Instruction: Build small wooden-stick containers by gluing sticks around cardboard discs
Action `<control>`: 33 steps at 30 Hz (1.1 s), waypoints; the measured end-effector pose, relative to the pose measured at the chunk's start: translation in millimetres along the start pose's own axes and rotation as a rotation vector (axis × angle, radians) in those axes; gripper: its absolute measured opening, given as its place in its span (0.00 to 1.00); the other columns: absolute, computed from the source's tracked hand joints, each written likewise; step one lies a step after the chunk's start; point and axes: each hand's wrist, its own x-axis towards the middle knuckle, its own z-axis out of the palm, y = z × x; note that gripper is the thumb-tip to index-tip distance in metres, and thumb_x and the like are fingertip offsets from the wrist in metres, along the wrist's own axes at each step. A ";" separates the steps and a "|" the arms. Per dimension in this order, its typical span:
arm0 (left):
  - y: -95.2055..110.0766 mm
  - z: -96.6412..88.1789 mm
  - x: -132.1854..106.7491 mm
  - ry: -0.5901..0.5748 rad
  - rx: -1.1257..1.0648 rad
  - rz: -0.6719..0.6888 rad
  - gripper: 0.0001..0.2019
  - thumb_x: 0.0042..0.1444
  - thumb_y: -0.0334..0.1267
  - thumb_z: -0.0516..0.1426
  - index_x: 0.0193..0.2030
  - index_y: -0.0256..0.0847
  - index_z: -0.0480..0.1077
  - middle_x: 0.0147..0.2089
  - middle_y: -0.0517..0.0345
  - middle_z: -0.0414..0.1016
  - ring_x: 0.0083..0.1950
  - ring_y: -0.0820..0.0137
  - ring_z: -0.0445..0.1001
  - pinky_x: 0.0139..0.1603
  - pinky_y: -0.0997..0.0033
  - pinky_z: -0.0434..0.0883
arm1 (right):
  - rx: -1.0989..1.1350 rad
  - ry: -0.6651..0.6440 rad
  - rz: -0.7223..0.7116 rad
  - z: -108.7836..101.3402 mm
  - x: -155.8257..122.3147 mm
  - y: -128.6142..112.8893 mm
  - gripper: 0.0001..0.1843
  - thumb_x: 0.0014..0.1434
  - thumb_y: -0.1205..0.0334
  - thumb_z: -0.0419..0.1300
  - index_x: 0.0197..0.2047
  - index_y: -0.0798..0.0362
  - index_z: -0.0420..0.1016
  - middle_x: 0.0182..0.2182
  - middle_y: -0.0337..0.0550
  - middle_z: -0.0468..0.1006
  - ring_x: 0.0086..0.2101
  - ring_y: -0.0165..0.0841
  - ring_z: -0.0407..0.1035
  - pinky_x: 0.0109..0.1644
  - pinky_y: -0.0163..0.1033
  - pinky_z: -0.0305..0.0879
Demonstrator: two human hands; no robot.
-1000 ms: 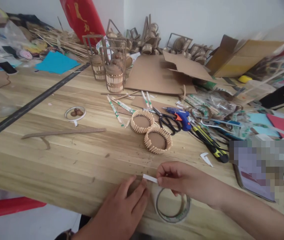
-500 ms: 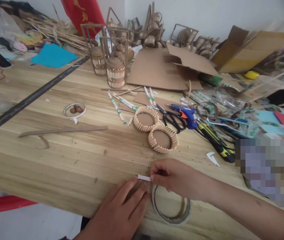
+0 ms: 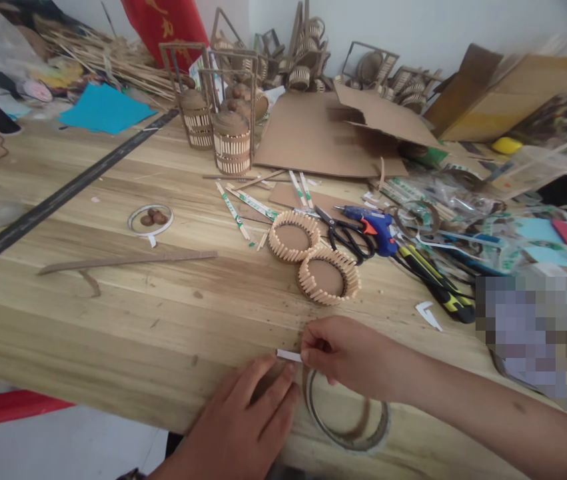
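My right hand (image 3: 336, 350) is closed in a pinch on one end of a narrow white strip (image 3: 289, 355). My left hand (image 3: 253, 417) lies spread on the wooden table, its index fingertip at the strip's other end. Just below my right hand lies a nearly used-up roll of tape (image 3: 383, 427), a thin pale ring; whether the strip joins it is hidden behind my fingers. Beyond my hands sit two round cardboard trays walled with short wooden sticks, one nearer (image 3: 328, 277) and one farther (image 3: 293, 239).
Scissors (image 3: 350, 240), a blue glue gun (image 3: 376, 230) and a yellow-black cutter (image 3: 436, 287) lie right of the trays. Small lidded stick baskets (image 3: 233, 143) stand at the back beside cardboard sheets (image 3: 308, 133). A white ring (image 3: 163, 230) surrounds brown beads (image 3: 154, 217) at left.
The tape roll has shifted slightly right, away from my left hand. Both hands stay almost where they were, with the strip between them.
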 end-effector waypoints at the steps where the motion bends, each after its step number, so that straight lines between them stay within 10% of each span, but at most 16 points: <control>1: 0.5 1.8 -0.6 0.002 -0.004 -0.002 0.17 0.66 0.31 0.48 0.57 0.35 0.71 0.61 0.47 0.72 0.61 0.54 0.65 0.51 0.57 0.74 | -0.001 -0.002 0.001 -0.2 0.0 0.1 0.09 0.59 0.66 0.56 0.28 0.53 0.73 0.19 0.35 0.71 0.23 0.29 0.63 0.26 0.33 0.52; 33: -1.1 -4.5 4.8 0.105 -0.012 -0.017 0.16 0.69 0.33 0.47 0.51 0.36 0.74 0.56 0.53 0.77 0.58 0.57 0.69 0.51 0.60 0.74 | -0.129 -0.037 0.031 -3.1 1.0 -7.3 0.10 0.61 0.67 0.55 0.29 0.55 0.74 0.23 0.39 0.77 0.26 0.28 0.66 0.26 0.31 0.53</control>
